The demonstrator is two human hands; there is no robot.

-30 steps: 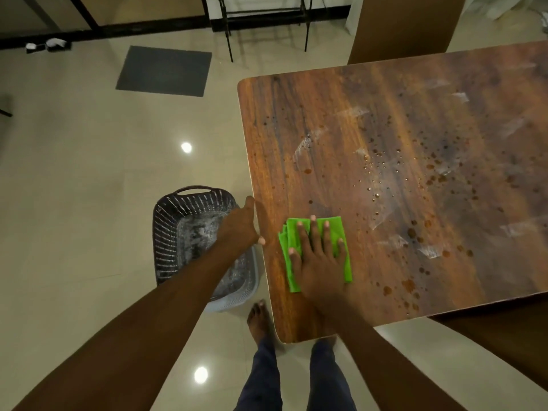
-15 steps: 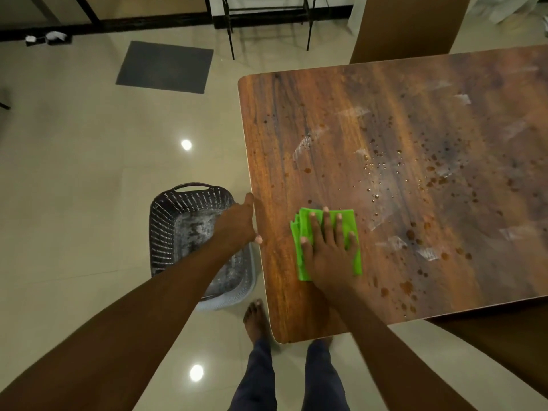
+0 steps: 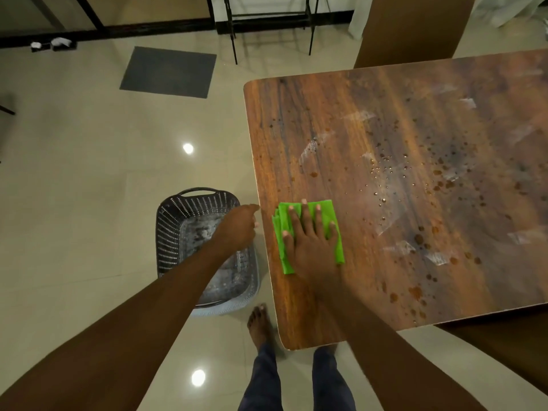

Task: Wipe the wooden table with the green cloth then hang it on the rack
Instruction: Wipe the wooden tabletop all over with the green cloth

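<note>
Head view: person stands at the near left corner of the wooden counter [image 3: 370,137].
Cloth: green cloth [image 3: 327,210] lies folded and flat, near the counter's left edge.
Right: right hand [image 3: 314,247] palm down on it, fingers [image 3: 305,215] straight, spread, pressing, gripping nothing.
Left: left hand [image 3: 237,226] touches the left edge; whether it grips, cannot tell.
Change: cloth and right hand sit closer to the left edge than 0.5 s ago; left hand unmoved.
Surface: brown spots [image 3: 418,238] right of the cloth.
Floor: dark basket [image 3: 178,221] beside the left edge.
</note>
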